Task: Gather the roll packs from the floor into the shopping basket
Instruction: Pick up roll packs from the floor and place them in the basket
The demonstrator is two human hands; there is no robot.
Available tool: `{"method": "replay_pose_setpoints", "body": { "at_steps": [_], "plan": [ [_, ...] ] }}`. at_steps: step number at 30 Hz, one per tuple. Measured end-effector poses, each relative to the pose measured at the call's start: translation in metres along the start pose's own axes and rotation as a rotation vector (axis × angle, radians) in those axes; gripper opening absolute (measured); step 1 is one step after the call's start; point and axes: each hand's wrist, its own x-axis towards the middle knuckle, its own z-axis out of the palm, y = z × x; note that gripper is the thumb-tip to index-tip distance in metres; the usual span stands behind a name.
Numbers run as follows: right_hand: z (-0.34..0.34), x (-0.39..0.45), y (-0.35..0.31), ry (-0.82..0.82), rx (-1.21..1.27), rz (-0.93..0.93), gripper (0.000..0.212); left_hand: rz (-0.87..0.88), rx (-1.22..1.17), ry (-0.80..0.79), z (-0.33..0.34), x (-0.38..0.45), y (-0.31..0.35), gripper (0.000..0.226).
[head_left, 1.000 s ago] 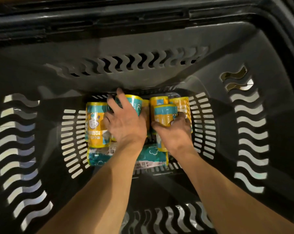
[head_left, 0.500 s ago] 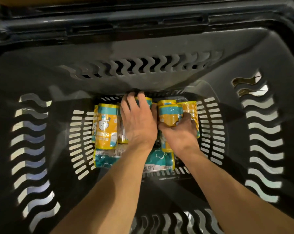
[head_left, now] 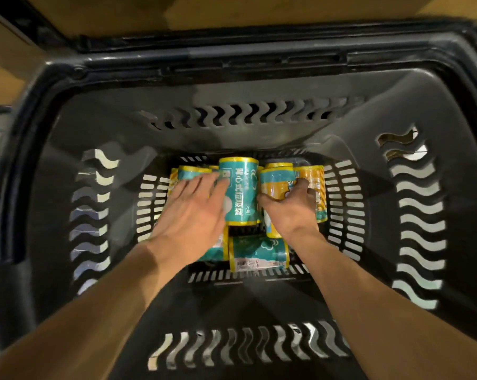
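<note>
Several teal-and-yellow roll packs lie at the bottom of a black shopping basket (head_left: 259, 86). One teal pack (head_left: 238, 192) with white lettering lies lengthwise in the middle. Another pack (head_left: 259, 252) lies crosswise nearer to me. My left hand (head_left: 193, 212) rests flat with straight fingers on the packs left of the middle one, covering most of them. My right hand (head_left: 292, 209) has its fingers curled round a teal-and-orange pack (head_left: 277, 183) on the right, beside an orange pack (head_left: 315, 193).
The basket's slotted walls rise steeply on all sides, with wavy cut-outs at left (head_left: 92, 220) and right (head_left: 418, 220). A brown floor (head_left: 231, 9) shows beyond the far rim. My forearms reach down from the near edge.
My left hand has slid left off the middle pack, uncovering its lettered side, and now lies flat on the left packs. My right hand keeps its grip. The camera has pulled back.
</note>
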Motion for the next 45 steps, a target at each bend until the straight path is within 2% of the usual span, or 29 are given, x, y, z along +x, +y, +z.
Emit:
{"method": "replay_pose_setpoints", "body": {
  "at_steps": [4,7,13,16,21,26,31,35,40,45],
  "plan": [
    [0.006,0.006,-0.004,0.025,0.022,0.047,0.089,0.111,0.213,-0.184,-0.017,-0.028,-0.029,0.058],
    [0.009,0.009,-0.006,0.011,-0.004,0.035,0.087,0.129,0.272,-0.300,-0.029,-0.037,-0.034,0.062],
    [-0.001,0.001,-0.009,-0.039,-0.076,0.015,0.069,0.047,0.246,-0.302,-0.046,-0.042,-0.032,0.060],
    [-0.016,-0.010,-0.016,-0.068,-0.209,-0.059,0.054,0.024,0.228,-0.304,-0.056,-0.042,-0.025,0.060],
    [-0.066,-0.057,-0.044,-0.184,-0.457,-0.249,0.053,-0.023,0.153,-0.302,-0.100,-0.056,-0.003,0.062],
    [-0.139,-0.138,-0.099,-0.206,-0.731,-0.419,0.045,-0.135,-0.042,-0.243,-0.191,-0.093,0.024,0.057],
    [-0.220,-0.238,-0.177,-0.220,-0.911,-0.629,0.041,-0.284,-0.050,-0.195,-0.315,-0.144,0.047,0.057],
    [-0.281,-0.327,-0.241,-0.209,-1.006,-0.824,0.041,-0.392,-0.022,-0.079,-0.422,-0.197,0.069,0.059],
    [-0.328,-0.434,-0.302,-0.182,-1.055,-1.016,0.036,-0.494,-0.030,0.050,-0.530,-0.260,0.090,0.042],
    [-0.350,-0.527,-0.344,-0.135,-1.009,-1.198,0.030,-0.629,-0.039,0.139,-0.607,-0.334,0.095,0.067]
  ]
}}
